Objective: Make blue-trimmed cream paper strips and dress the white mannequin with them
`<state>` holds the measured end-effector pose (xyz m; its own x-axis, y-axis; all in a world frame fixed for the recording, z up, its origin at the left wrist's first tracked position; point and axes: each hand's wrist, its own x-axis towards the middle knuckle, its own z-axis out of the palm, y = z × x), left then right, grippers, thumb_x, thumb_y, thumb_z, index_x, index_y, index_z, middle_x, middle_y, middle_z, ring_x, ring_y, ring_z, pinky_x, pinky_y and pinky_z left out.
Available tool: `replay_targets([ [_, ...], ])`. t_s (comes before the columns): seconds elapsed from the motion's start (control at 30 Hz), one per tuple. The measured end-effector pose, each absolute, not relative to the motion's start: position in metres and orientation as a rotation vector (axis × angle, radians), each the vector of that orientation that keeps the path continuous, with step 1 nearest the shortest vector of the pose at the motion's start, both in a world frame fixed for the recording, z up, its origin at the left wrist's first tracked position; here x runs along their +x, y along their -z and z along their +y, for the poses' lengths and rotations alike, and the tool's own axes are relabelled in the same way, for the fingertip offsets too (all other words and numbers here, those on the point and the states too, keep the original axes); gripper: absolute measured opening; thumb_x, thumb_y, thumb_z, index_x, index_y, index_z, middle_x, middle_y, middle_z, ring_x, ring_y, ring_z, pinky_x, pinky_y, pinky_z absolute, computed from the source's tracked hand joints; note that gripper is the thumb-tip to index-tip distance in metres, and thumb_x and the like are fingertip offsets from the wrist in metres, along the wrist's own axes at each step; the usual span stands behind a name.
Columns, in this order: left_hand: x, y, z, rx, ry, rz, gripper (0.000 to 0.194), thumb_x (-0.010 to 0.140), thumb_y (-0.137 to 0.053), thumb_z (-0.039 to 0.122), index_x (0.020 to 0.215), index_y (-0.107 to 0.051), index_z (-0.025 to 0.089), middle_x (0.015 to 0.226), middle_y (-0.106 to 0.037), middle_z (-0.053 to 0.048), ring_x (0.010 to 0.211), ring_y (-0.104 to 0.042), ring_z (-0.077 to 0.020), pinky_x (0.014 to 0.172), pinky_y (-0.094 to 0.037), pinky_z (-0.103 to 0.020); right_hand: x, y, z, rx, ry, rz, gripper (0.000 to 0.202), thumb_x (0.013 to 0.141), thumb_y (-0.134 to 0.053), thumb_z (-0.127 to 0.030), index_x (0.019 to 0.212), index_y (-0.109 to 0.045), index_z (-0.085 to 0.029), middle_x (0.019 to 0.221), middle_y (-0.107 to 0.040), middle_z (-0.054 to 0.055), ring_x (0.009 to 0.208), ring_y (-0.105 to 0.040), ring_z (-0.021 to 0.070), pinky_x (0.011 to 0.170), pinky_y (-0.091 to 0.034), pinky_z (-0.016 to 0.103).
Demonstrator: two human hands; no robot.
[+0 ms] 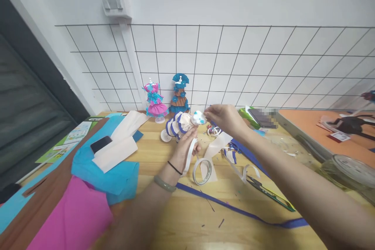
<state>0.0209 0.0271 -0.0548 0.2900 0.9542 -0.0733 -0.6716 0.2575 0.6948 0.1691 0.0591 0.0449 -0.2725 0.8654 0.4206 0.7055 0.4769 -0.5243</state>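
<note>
My left hand [187,146] is wrapped round a small dress form [182,123] in a cream and blue tiered paper dress. The form lies tilted, its round white base [165,136] to the left and its white top with light-blue bits to the right. At that top end, the fingertips of my right hand [224,116] are pinched together; whatever is between them is too small to make out. A white strip [190,154] hangs by my left palm, just above a roll of tape [202,172] standing on the table.
Two dressed forms, one pink and blue [156,103], one brown and teal [179,95], stand by the wall grid. Crepe paper [79,211] and a phone [101,144] lie left. Scissors [269,193], a blue strip [234,209] and scraps [231,150] lie right on the wooden table [164,164].
</note>
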Motion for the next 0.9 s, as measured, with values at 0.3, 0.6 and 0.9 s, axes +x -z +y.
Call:
replay_targets([
  [0.3, 0.033, 0.041, 0.004, 0.804, -0.937, 0.626, 0.051, 0.070, -0.065, 0.049, 0.106, -0.062, 0.013, 0.041, -0.050, 0.004, 0.034, -0.043, -0.0057, 0.037, -0.027, -0.015, 0.122, -0.105, 0.081, -1.078, 0.071, -2.440, 0.019, 0.079, -0.050, -0.017, 0.080, -0.069, -0.016, 0.071, -0.069, 0.001, 0.065, -0.061, 0.0119, 0.061, -0.041, 0.022],
  [0.6, 0.040, 0.035, -0.007, 0.882, -0.776, 0.636, 0.043, 0.064, -0.070, 0.047, 0.090, -0.068, 0.013, 0.042, -0.051, 0.004, 0.039, -0.050, -0.0077, 0.041, -0.037, -0.017, 0.064, -0.119, 0.103, -0.872, 0.244, -2.749, 0.022, 0.076, -0.052, -0.009, 0.087, -0.070, -0.017, 0.074, -0.066, 0.001, 0.067, -0.058, 0.0109, 0.061, -0.040, 0.021],
  [0.9, 0.034, 0.033, -0.005, 0.827, -0.816, 0.538, 0.043, 0.068, -0.068, 0.046, 0.095, -0.067, 0.012, 0.047, -0.055, 0.002, 0.041, -0.051, -0.0085, 0.044, -0.040, -0.019, 0.055, -0.110, 0.110, -0.982, 0.300, -2.637, 0.023, 0.080, -0.051, -0.018, 0.097, -0.068, -0.015, 0.086, -0.068, 0.006, 0.074, -0.059, 0.0143, 0.065, -0.042, 0.024],
])
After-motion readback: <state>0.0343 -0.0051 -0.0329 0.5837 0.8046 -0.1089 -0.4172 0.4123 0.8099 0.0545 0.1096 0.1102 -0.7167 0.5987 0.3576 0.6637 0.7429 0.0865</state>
